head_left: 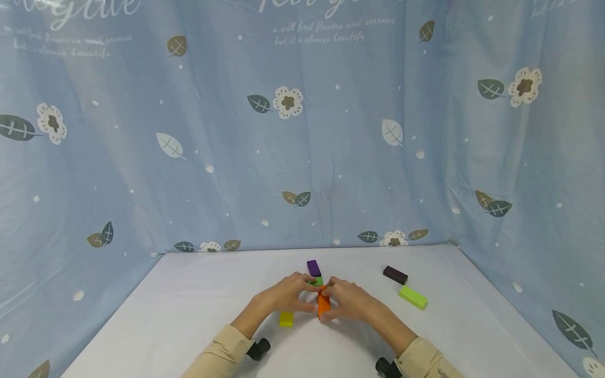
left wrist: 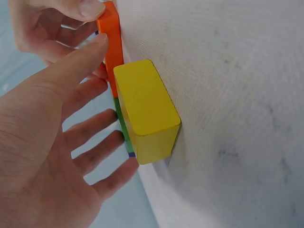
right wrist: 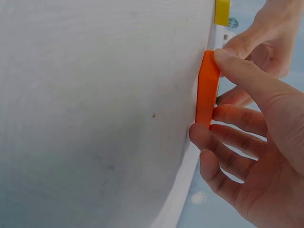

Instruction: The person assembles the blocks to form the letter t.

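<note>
An orange block (head_left: pixel 323 304) lies on the white table between the hands. My right hand (head_left: pixel 351 300) grips it, the thumb (right wrist: pixel 232 61) at its near end and fingers at the far end. My left hand (head_left: pixel 289 294) sits at its left side with fairly straight fingers; in the left wrist view its thumb (left wrist: pixel 90 54) touches the orange block. Those left fingers reach along a green block (left wrist: pixel 121 121), which lies in line beyond the orange one and is partly hidden. A purple block (head_left: pixel 313 268) continues the line at the far end.
A yellow block (head_left: pixel 286 319) stands just left of the orange one, below the left hand. On the right of the table (head_left: pixel 472 325) lie a dark block (head_left: pixel 395 274) and a lime-green block (head_left: pixel 413 297). A patterned blue curtain (head_left: pixel 331 157) hangs behind and at both sides.
</note>
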Tool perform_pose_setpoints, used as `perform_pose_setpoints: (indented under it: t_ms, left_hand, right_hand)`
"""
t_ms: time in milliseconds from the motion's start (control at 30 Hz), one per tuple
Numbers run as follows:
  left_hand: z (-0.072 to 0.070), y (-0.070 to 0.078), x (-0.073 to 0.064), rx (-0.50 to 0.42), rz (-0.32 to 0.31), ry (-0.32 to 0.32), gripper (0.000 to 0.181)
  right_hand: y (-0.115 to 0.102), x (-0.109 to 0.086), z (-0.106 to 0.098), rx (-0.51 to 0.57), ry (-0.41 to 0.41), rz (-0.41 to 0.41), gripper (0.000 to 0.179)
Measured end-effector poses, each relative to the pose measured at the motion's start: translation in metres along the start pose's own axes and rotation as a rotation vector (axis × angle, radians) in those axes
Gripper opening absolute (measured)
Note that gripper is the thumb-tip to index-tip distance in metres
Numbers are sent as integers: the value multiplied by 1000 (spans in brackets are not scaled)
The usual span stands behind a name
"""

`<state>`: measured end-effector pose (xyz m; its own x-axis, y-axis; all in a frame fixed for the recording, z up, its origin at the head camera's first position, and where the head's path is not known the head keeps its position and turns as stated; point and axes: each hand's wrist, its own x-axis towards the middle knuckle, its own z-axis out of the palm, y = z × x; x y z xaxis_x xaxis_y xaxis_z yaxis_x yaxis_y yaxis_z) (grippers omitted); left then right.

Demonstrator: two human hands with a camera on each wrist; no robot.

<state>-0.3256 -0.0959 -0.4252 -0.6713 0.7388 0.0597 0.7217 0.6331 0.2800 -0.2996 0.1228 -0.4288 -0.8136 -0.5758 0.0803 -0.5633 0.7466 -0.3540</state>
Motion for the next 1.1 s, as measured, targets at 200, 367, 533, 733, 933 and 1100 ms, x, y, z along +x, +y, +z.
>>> perform_pose_setpoints:
  t_ms: [200,367,533,733,933,1100]
  left_hand:
    - [0,1,1,26,-34,-21,61]
    - [-2,3,1,29,-73,-38,67]
    - [0,6,1,34,-104,-46,69]
    - [3,8,3,64,-124,-42,70]
    - [3,9,3,81,-121,-26,68]
    - [3,10,3,93,-122,-17,68]
  right_hand:
    - [0,-1,-4,-1,3,-26,52]
    - [0,-2,-8,30,-11,-49,57]
    - [2,-1,-9,62,-37,-46,57]
    - [5,0,-7,60,-34,-44,58]
    - [5,-1,-6,69,-21,-49,59]
    - [8,-1,-8,82,-7,-65,49]
